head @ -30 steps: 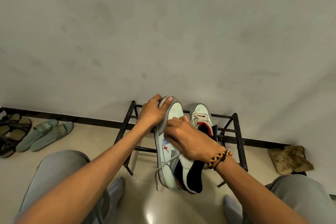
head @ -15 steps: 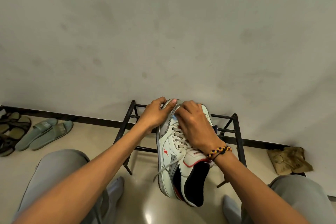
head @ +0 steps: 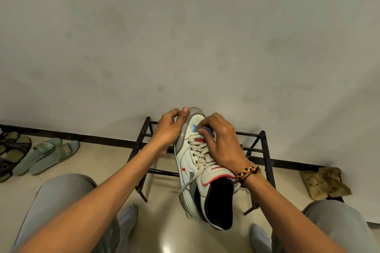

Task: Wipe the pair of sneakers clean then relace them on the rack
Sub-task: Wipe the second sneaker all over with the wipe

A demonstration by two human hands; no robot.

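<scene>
Item: white leather sneaker with grey toe bumper, red trim and dark lining; held toe-up and toe away from the camera in front of the black metal tube rack, heel hanging low over the pale glossy floor; off-white laces threaded through the eyelets, one loose end trailing down the side.

Left hand: clasps the toe end from the outer side, thumb laid along the grey bumper, fingers curled behind; steadies the shoe.

Right hand: fingers bunched on a small crumpled blue wipe, pressing it onto the toe cap just above the top lace row; braided black, yellow and red wristband at the wrist.

Change: a second ago the shoe lay turned on its side with the right hand at mid-body; half a second ago that hand had climbed to the toe; now the blue wipe shows under its fingertips on the toe cap. Judgement: wiping has passed from flank to toe of this first shoe; relacing not yet begun.

Second sneaker: hidden behind the hands here; cannot tell its place.

Also present: green slide sandals at left by the wall; a soiled tan cloth on the floor at right; grey-trousered knees either side.
</scene>
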